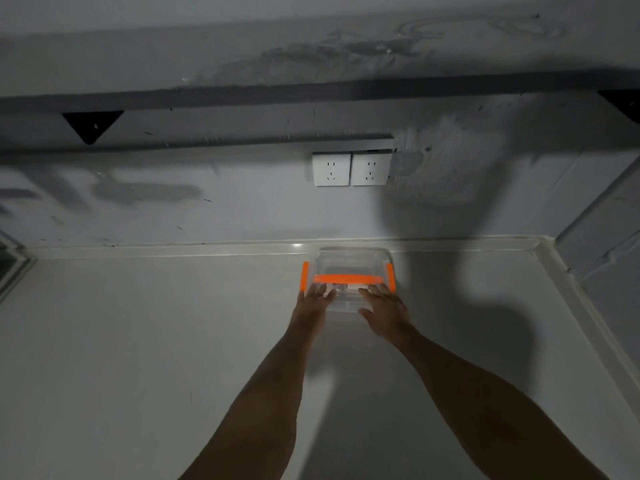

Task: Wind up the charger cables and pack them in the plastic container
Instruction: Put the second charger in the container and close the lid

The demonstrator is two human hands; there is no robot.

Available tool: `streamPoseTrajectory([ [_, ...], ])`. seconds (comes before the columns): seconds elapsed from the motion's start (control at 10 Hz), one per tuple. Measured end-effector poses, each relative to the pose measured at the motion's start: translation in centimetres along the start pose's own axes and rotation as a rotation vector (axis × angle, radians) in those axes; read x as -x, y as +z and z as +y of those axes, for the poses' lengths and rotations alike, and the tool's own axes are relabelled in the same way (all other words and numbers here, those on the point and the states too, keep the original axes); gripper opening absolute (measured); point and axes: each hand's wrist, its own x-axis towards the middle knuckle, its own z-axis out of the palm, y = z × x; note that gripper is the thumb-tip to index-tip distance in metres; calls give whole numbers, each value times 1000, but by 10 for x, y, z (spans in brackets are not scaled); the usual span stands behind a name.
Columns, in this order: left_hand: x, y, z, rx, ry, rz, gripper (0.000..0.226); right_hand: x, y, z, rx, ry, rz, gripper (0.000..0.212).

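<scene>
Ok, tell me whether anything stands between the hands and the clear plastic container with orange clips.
Nothing visible does. The left hand and right hand both rest with straight fingers on the near side of the clear plastic container with orange clips, which sits on the white counter.

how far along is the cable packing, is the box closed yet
Near the end, it seems. Done: no loose cables show on the white counter. In hand: the left hand and right hand lie with straight fingers on the near edge of the clear plastic container with orange clips. Left: its contents and whether the clips are latched are too blurred to tell, so possibly latching.
</scene>
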Motion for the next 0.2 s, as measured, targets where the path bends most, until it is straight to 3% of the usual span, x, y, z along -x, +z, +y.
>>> streamPoseTrajectory([
  [0.1,5,-38,2,114,-47,-107,56,-1,-31,-1,-45,-30,-210,75],
  [0.2,6,-96,18,159,-30,53,53,8,-81,-6,-114,-28,-33,79],
])
